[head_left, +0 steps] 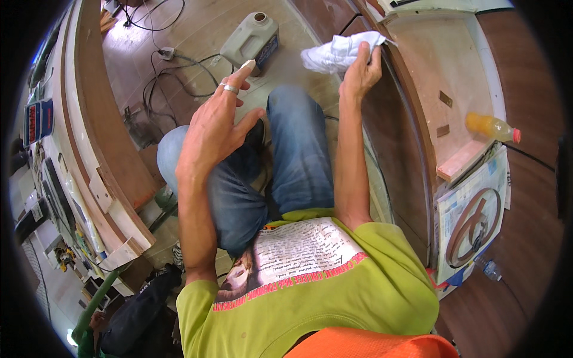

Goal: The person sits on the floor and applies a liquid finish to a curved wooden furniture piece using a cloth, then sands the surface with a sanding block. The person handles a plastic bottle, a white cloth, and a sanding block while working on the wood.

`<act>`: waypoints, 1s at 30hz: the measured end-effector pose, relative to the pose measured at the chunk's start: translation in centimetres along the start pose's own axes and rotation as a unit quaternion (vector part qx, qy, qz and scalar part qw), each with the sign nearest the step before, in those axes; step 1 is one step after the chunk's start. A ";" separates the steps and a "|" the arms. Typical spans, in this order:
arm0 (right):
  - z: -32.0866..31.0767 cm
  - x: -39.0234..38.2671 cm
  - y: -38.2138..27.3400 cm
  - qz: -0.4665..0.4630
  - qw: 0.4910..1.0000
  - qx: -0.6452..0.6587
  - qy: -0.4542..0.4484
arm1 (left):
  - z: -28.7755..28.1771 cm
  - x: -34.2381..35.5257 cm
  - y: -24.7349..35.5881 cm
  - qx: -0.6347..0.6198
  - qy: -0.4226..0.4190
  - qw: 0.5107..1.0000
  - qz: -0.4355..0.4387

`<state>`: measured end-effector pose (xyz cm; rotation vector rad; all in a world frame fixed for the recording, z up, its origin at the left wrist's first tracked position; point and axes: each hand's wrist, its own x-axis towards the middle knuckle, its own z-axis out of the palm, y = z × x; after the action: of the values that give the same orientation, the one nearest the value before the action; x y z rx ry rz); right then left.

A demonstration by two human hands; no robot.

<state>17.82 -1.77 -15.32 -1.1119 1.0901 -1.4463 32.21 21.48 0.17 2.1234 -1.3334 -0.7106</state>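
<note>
My right hand [360, 73] grips a bunched white cloth [339, 53] beside the brown wooden counter edge [399, 77]. The cloth hangs out to the left of my fingers. My left hand [216, 122] is raised over my left knee, holding nothing, its fingers stretched and thumb apart. A ring sits on one finger, and a white covering wraps one fingertip. Just beyond that fingertip, a pale plastic jug [250, 40] stands on the floor with its mouth uncovered.
Black cables [156, 74] trail over the tiled floor. A curved wooden panel [98, 113] bounds the left, with tools behind it. At right, a bottle of yellow-orange liquid [490, 127] lies on a shelf [456, 59]. A person in dark clothing [140, 316] is at the lower left.
</note>
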 end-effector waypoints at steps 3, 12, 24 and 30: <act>0.5 1.3 1.0 -0.019 1.000 -0.012 0.008 | 0.0 0.3 -0.7 0.004 0.007 1.000 0.008; 0.9 0.7 0.1 0.004 1.000 0.029 -0.001 | 0.3 1.0 -1.3 0.044 -0.008 0.998 0.042; -4.9 4.6 -12.2 0.033 0.986 0.004 -0.164 | 0.4 1.3 -3.0 0.045 0.046 0.997 0.041; -7.8 16.5 -15.2 -0.160 0.953 -0.159 -0.201 | 0.7 1.6 -0.7 0.098 -0.028 0.994 0.044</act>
<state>5.80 -15.53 -0.06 -1.7932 0.8941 -1.2263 32.77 20.14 -1.00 2.1941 -1.5746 -0.6296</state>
